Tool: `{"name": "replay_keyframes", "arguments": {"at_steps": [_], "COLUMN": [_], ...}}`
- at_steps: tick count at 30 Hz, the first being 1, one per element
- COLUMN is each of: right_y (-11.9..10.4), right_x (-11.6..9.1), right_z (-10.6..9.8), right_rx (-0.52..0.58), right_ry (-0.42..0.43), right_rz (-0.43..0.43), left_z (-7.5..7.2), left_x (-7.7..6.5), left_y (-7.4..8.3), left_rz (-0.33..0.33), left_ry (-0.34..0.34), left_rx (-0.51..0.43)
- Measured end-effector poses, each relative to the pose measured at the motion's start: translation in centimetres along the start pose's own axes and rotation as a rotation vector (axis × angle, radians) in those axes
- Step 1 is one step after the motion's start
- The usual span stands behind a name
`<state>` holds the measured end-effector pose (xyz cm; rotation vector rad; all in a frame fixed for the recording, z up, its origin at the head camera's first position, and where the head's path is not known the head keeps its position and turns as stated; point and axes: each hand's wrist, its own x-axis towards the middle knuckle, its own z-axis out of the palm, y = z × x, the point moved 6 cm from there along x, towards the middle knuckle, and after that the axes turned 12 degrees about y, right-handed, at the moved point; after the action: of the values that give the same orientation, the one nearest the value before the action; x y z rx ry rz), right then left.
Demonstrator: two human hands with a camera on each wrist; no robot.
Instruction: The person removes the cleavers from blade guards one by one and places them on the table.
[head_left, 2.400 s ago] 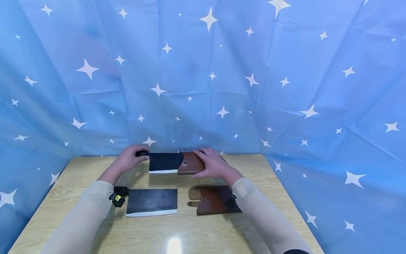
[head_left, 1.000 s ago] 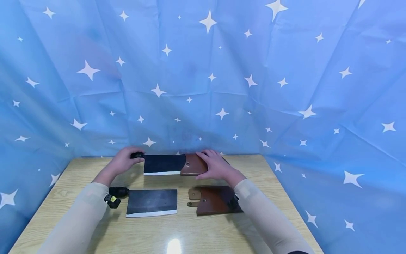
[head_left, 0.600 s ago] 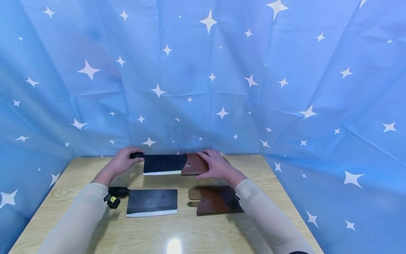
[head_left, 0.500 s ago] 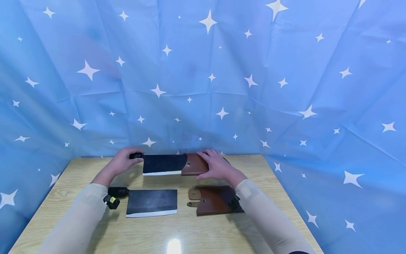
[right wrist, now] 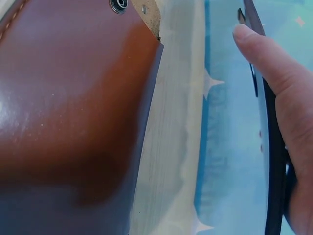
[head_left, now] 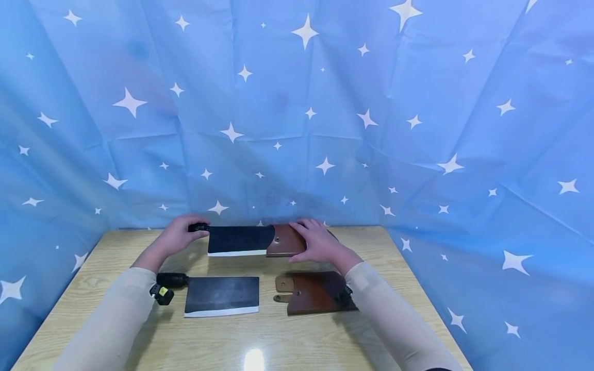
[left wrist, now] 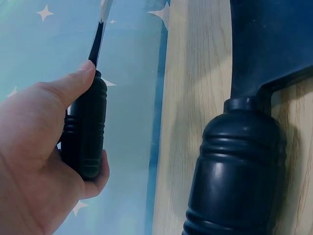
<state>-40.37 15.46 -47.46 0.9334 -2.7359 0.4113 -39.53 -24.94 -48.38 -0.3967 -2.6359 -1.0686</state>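
Observation:
My left hand (head_left: 178,237) grips the black handle (left wrist: 87,127) of a cleaver with a dark blade (head_left: 238,239) and a bright cutting edge. The blade's far part is hidden inside a brown leather sheath (head_left: 284,242). At the sheath's right end my right hand (head_left: 319,245) holds it, thumb on the near face in the head view. Cleaver and sheath are raised above the back of the table, nearly level. A second cleaver (head_left: 223,296) lies nearer, its handle to the left. Right of it lies a second brown sheath (head_left: 313,293), partly covered by the right forearm.
The wooden table (head_left: 209,345) ends at the back against a blue curtain (head_left: 278,103) with white stars. Bare wood shows along the front, where a light glares. Each forearm passes close beside the things lying on the table.
My left hand has shifted left with the handle, and my right hand slightly right with the sheath. More of the held blade shows outside the sheath. The second cleaver and sheath stay put.

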Motion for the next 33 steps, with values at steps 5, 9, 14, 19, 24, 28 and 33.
{"name": "replay_keyframes", "arguments": {"at_steps": [5,9,14,19,24,28,33], "right_y": [0.1,0.3,0.5,0.7,1.1,1.3,1.7], "right_x": [-0.1,-0.2,-0.4,-0.6,-0.8,-1.1,-1.4], "right_z": [0.2,0.2,-0.1,-0.3,-0.5,-0.8,-0.8], "right_rx": [0.002,-0.001,-0.013,0.006,0.002,0.01,0.002], "right_ry": [0.002,-0.007,-0.022,-0.007,0.003,0.002,0.009], "right_rz": [-0.002,0.002,0.013,0.0,-0.005,-0.008,-0.012], "left_z": [-0.1,-0.2,-0.3,-0.5,-0.6,-0.9,-1.1], "left_x": [-0.1,-0.2,-0.3,-0.3,-0.2,-0.4,-0.6], "left_y": [-0.1,-0.2,-0.3,-0.3,-0.5,-0.8,-1.1], "left_rz": [-0.001,0.004,-0.001,0.004,0.019,0.012,0.01], "left_ry": [0.0,-0.002,-0.005,-0.003,0.006,0.006,0.006], "left_rx": [0.006,0.015,0.022,0.019,0.018,0.013,0.022]}}
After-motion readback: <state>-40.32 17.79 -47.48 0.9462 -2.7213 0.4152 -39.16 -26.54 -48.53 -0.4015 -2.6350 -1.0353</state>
